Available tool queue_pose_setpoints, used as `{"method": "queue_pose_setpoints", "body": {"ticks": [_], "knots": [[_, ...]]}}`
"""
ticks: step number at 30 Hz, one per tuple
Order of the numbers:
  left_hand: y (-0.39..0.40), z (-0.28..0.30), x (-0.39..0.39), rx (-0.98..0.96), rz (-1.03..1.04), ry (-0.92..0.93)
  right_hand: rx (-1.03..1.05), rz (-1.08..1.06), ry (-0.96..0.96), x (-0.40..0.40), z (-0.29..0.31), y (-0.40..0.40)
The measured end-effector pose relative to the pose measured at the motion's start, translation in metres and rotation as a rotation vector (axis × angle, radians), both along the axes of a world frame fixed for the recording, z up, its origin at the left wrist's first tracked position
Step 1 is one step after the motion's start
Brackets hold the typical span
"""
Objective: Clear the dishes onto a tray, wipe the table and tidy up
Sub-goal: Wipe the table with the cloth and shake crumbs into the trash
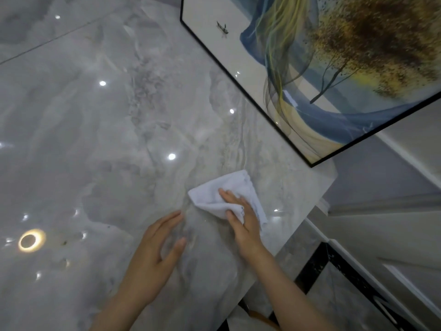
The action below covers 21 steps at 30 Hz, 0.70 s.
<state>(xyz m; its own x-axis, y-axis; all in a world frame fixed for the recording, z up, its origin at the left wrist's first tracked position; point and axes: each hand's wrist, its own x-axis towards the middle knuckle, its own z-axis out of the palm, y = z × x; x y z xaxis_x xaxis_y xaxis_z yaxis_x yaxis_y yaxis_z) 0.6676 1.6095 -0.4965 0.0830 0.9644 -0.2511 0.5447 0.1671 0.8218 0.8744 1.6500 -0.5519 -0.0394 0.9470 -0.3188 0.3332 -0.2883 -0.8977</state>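
table (pixel 100 144): glossy grey marble, paler and darker cloudy veins, white light spots, one yellow-white ring reflection
cloth (pixel 224 192): plain white, faint blue marks near one edge
framed picture (pixel 317 75): thin black frame; off-white ground, blue ribbon swirls, yellow-green streaks, speckled brown-gold tree mass, small dark boat shape
floor (pixel 343 304): grey marble tiles, black speckled border strip
wall (pixel 365 173): muted grey-lilac, white trim

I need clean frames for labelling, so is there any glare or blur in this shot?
Head view: ceiling lights glare as bright spots and one ring on the glossy table; the left hand looks slightly motion-blurred; the cloth and right hand stay fairly sharp.
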Motion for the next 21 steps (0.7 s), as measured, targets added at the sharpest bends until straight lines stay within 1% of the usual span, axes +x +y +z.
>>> {"method": "queue_pose_setpoints", "body": {"ticks": [5,7,9,12,13,15,18,20,21], "knots": [[-0.02,0.006,-0.033,-0.003,0.141,0.028,-0.121,0.115,0.197,-0.039,0.005,-0.036],[-0.028,0.007,-0.046,-0.006,0.19,0.036,-0.227,0.091,0.285,-0.049,0.008,-0.046],[-0.036,0.008,-0.057,-0.005,0.23,0.028,-0.377,-0.089,0.378,-0.055,0.014,-0.048],[-0.051,0.009,-0.072,0.017,0.274,0.013,-0.471,-0.535,0.568,-0.051,0.026,-0.037],[-0.056,0.009,-0.075,0.016,0.29,0.002,-0.462,-0.647,0.641,-0.043,0.035,-0.031],[-0.066,0.009,-0.084,0.008,0.343,-0.034,-0.331,-0.732,0.731,-0.028,0.051,-0.016],[-0.081,0.007,-0.093,0.011,0.425,-0.068,-0.122,-0.71,0.744,-0.015,0.07,0.011],[-0.089,0.006,-0.094,0.008,0.47,-0.081,-0.072,-0.646,0.731,-0.014,0.072,0.031],[-0.092,0.005,-0.094,0.002,0.49,-0.085,-0.079,-0.617,0.678,-0.014,0.068,0.04]]}}
